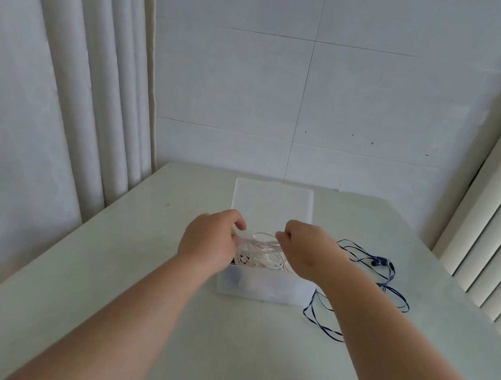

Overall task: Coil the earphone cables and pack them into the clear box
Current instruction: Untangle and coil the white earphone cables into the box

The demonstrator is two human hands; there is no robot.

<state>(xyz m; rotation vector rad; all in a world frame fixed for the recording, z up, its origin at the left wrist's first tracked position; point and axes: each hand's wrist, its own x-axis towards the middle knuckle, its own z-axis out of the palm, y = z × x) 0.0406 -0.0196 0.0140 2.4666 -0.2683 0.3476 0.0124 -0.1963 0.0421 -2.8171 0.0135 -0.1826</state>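
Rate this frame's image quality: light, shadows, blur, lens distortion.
Head view: light is soft and even, shadows faint, no strong glare. Wide-angle distortion bends the curtains and splays the forearms. The whole frame is slightly soft; the pale earphone cable between the left hand and right hand blurs against the clear box, while the dark blue cable on the table reads plainly.

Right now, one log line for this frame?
left hand + right hand: hold white cable over clear box | lid open | blue cable loose on table
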